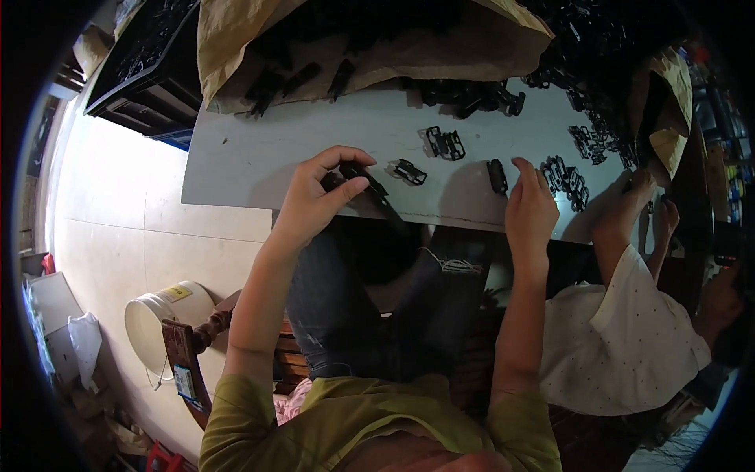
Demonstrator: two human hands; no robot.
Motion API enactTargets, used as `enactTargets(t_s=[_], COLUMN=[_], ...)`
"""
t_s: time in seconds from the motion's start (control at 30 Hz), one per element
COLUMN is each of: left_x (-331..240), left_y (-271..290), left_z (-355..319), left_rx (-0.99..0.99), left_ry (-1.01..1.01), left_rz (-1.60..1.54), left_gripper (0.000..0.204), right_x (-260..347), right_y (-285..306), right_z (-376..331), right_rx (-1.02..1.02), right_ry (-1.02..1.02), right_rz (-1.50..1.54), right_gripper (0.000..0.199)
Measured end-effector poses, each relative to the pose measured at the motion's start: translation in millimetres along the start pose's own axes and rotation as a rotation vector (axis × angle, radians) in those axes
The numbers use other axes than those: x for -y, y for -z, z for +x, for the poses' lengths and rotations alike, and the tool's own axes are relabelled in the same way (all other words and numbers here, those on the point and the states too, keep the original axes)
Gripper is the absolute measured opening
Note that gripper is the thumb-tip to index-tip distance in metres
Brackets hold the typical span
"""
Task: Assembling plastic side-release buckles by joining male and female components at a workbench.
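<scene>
My left hand (318, 193), above the table's near edge, has its thumb and fingers closed around a long black plastic piece (377, 197) that slants down toward my lap. My right hand (533, 206) is over the table with its index finger reaching forward and the other fingers loosely bent; it holds nothing that I can see. Just left of its fingertips stands a small black block-like piece (497, 177). Between my hands lie a black open-framed part (409, 172) and a cluster of similar frames (446, 143). Right of my right hand is another group of black frames (565, 182).
A large brown paper bag (464, 59) with black parts in it lies open at the back of the grey-white table (244, 165). A black crate (149, 86) is at the far left. Another person's hand (633, 197) works at the right, by more small parts. A white bucket (181, 295) stands lower left.
</scene>
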State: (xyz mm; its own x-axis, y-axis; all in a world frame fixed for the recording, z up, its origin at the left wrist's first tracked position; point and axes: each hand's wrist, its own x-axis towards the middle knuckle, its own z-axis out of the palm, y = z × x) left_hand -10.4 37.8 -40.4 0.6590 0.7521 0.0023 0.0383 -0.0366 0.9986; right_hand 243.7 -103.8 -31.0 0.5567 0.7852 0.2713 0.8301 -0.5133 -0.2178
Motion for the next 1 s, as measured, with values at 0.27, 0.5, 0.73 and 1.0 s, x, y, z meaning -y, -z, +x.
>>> enactTargets(t_s=[0.27, 0.5, 0.73, 1.0], left_x=[-4.6, -5.1, -9.7, -6.5], left_y=[-0.5, 4.9, 2.7, -5.6], left_z=[-12.2, -23.5, -24.3, -22.9], left_rx=[0.001, 0.024, 0.043, -0.060], left_ry=[-0.037, -0.082, 0.032, 0.017], left_rz=[0.296, 0.327, 0.222, 0.199], left_gripper=[0.030, 0.024, 0.023, 0.025], right_x=[9.3, 86.0, 92.3, 103.3], right_y=[5.1, -8.9, -15.9, 0.9], right_z=[0.4, -7.1, -6.8, -14.2], right_rx=[0.100, 0.119, 0.171, 0.255], right_ry=[0.383, 0.408, 0.354, 0.469], right_rz=[0.277, 0.296, 0.154, 0.614], right_gripper=[0.030, 0.027, 0.023, 0.025])
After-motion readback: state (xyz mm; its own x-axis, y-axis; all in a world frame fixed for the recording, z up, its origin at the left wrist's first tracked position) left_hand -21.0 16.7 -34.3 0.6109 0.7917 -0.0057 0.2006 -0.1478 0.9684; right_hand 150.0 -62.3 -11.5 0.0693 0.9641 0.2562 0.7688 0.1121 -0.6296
